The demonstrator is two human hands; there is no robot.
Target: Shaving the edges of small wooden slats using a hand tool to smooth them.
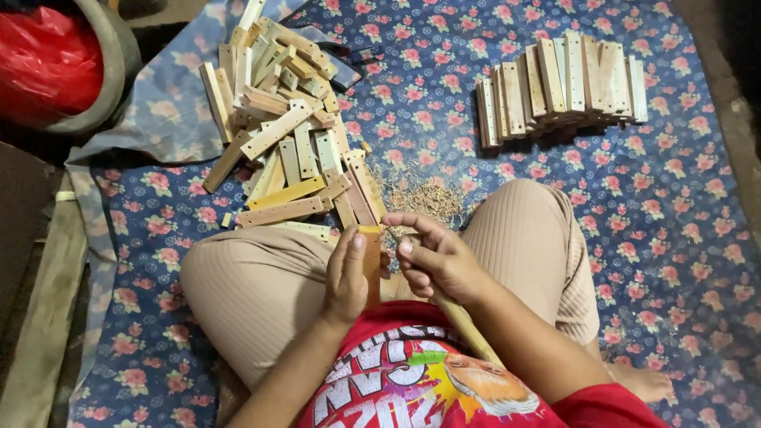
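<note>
My left hand (347, 273) grips a small flat wooden slat (370, 261) and holds it upright above my lap. My right hand (434, 255) is closed around a thin tool with a long wooden handle (468, 326) that runs back along my forearm. The tool's tip, between my fingers, meets the slat's upper edge. I sit cross-legged on a blue floral cloth (674, 238). Fine wood shavings (424, 196) lie on the cloth just ahead of my knees.
A loose heap of wooden slats with drilled holes (289, 135) lies ahead on the left. A tidy row of stacked slats (563, 83) stands at the far right. A red bag in a grey tub (47, 63) sits at the top left corner.
</note>
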